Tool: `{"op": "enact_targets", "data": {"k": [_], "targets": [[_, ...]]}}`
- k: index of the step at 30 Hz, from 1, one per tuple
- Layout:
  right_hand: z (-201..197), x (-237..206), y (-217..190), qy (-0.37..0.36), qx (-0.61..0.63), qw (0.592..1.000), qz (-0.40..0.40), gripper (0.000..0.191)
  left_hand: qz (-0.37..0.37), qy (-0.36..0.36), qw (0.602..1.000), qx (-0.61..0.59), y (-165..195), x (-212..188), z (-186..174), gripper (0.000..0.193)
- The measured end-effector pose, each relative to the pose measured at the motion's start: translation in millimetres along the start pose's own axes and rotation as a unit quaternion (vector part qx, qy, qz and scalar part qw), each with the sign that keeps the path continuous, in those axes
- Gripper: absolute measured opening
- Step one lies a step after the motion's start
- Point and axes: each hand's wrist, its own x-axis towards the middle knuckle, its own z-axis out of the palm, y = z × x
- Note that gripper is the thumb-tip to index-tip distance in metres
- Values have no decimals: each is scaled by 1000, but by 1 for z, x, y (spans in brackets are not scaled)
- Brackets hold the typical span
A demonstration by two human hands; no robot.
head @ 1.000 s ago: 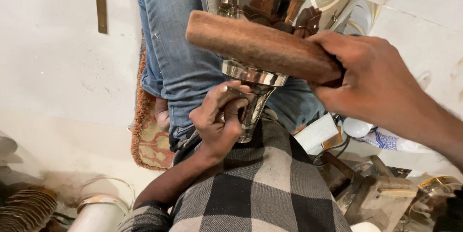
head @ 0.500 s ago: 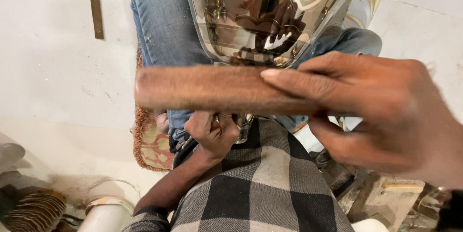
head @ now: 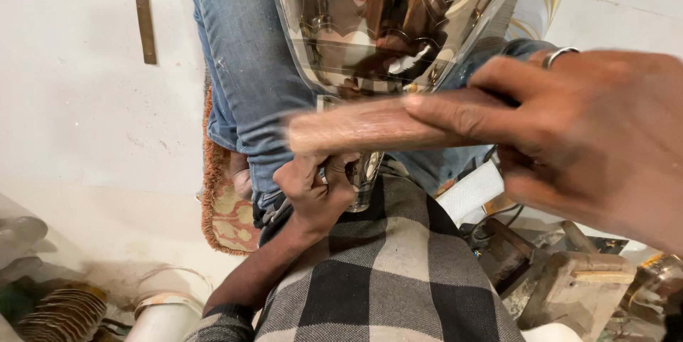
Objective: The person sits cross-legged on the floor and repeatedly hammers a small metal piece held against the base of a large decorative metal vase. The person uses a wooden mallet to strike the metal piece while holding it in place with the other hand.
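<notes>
Your right hand (head: 569,136) is closed around a brown wooden stick (head: 356,125), held crosswise and blurred, just below the wide mouth of the shiny metal vessel (head: 384,22) resting over your jeans (head: 242,86). There's a ring (head: 560,55) on one finger. Your left hand (head: 316,189) is curled tight on the vessel's narrow stem (head: 363,182) (mostly hidden by the fingers). White bucket (head: 167,313) at lower left; contents cannot be made out.

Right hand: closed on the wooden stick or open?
Closed. The right hand has its fingers wrapped over the wooden stick, thumb below. The stick lies level, blurred, across the shiny metal vessel.
</notes>
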Motion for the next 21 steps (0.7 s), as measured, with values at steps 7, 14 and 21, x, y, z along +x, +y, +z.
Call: {"op": "enact_targets", "data": {"k": [7, 14, 21], "targets": [[11, -15, 3, -65, 52, 994, 76, 87, 6, -49, 998, 45, -2, 0, 0, 16], [35, -39, 22, 5, 144, 985, 91, 72, 17, -133, 990, 39, 8, 15, -3, 28], [112, -74, 30, 143, 254, 944, 155, 68, 45, -315, 943, 95, 13, 44, -11, 50]]}}
